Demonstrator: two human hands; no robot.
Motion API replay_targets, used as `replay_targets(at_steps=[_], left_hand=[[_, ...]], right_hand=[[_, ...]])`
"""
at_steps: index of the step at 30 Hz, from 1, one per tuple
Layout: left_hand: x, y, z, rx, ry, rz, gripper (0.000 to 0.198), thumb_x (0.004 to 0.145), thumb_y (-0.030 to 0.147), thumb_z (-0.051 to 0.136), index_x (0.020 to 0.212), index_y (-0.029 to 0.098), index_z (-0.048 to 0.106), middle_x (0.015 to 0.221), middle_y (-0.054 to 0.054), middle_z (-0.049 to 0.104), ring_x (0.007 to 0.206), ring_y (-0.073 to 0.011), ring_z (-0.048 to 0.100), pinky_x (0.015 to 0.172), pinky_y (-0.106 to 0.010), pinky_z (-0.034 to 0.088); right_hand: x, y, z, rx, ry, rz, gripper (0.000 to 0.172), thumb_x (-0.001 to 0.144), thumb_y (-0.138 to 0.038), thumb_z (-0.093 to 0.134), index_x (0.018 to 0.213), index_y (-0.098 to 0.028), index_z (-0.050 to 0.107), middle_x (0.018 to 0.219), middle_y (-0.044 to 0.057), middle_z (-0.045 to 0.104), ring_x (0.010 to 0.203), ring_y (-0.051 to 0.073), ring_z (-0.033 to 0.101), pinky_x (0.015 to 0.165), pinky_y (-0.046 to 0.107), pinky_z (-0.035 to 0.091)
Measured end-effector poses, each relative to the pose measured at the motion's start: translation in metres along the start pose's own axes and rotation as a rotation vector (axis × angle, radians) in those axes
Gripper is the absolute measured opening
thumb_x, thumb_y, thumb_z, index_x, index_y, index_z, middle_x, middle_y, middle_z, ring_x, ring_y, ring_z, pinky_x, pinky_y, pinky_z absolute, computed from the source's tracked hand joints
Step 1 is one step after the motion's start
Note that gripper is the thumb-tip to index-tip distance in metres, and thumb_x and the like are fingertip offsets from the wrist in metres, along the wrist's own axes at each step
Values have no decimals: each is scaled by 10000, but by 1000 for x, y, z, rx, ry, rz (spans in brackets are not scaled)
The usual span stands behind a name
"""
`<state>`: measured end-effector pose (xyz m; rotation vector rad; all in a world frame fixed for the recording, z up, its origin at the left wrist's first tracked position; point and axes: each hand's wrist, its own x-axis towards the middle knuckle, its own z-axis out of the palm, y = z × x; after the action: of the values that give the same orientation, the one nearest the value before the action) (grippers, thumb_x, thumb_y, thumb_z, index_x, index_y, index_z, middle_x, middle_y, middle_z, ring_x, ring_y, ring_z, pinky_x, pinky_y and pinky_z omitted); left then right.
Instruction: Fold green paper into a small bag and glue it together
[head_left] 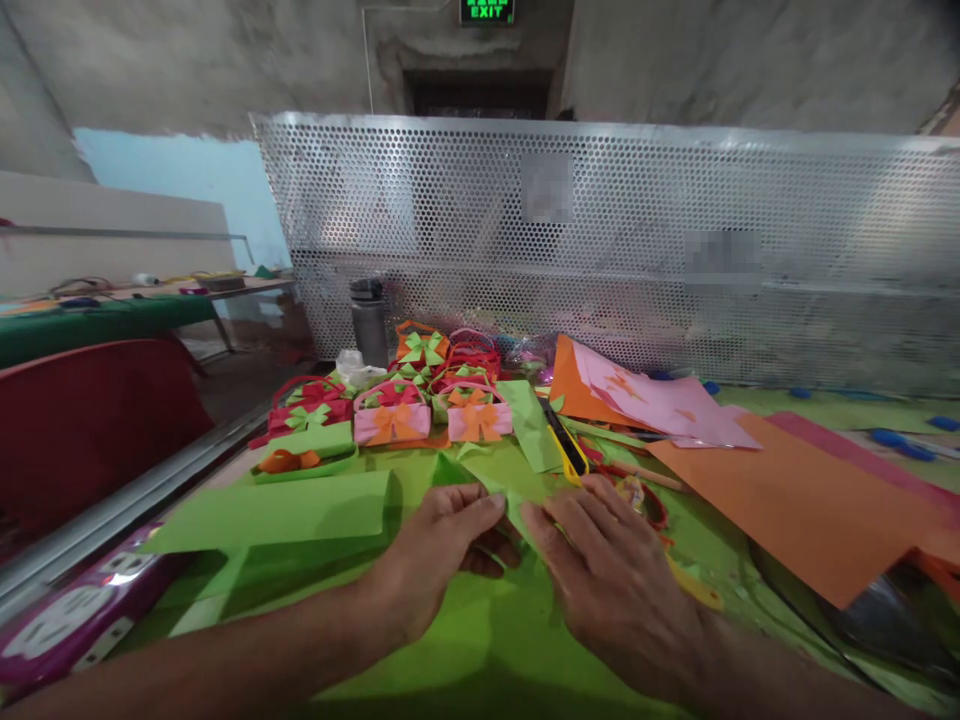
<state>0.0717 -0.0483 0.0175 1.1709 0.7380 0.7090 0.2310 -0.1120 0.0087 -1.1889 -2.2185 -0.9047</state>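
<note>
Between my hands is a piece of folded green paper (pixel 453 470), its far corner standing up from the table. My left hand (pixel 442 545) pinches its near edge between thumb and fingers. Opposite, my right hand (pixel 611 570) has its fingertips closed on the same paper, palm down. Part of the paper is hidden behind my fingers. Just beyond my right hand lies a yellow-handled cutter or scissors (pixel 564 445), its kind unclear. To the left rests a larger rolled-over green sheet (pixel 292 515). Behind it is a green paper piece with an orange bow (pixel 289 461).
Small paper handbags with bows (pixel 392 422) stand in rows at the back. A grey bottle (pixel 368 325) is behind them. Orange sheets (pixel 810 500) and pink sheets (pixel 660 395) cover the right side. A purple case (pixel 75 610) lies front left. A perforated metal panel (pixel 465 220) closes the far side.
</note>
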Motion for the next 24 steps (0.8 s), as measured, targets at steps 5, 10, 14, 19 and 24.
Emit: replay_targets(at_steps=[5,10,14,19,24], left_hand=[[-9,19,-9,880,100,738,231,777,319,618,617,157,578,544,4,542,520,-121,478,531,-253,375],[6,27,-25,1325,178,1098,400,705,223,700,1080,172,572,1060,-98,622,1012,-273,507,889,-434,356],[13,21,-27,1300,76,1032,137,744,102,574,822,196,636,885,-49,667,843,-214,575,810,-392,386],[10,16,-23,1188,57,990,119,769,127,538,737,197,628,710,-21,668,692,-175,596,756,-355,400],[9,17,-22,1154,49,1030,175,796,94,499,809,185,648,700,-41,677,665,-166,603,677,-306,422]], right_hand=[[1,3,-2,-47,5,-24,304,851,-58,363,1051,-27,590,729,75,571,683,212,513,804,488,387],[1,4,-2,2,40,-31,286,870,-76,364,1017,-28,604,711,69,578,673,200,517,768,463,398],[3,2,-5,40,54,-61,324,883,-103,318,964,-70,630,699,59,598,673,190,538,838,458,363],[6,1,-7,9,70,-84,318,869,-94,334,935,-105,644,657,47,592,655,186,539,822,441,380],[5,0,-5,9,66,-59,305,865,-85,350,878,-130,651,649,43,574,643,182,524,791,441,407]])
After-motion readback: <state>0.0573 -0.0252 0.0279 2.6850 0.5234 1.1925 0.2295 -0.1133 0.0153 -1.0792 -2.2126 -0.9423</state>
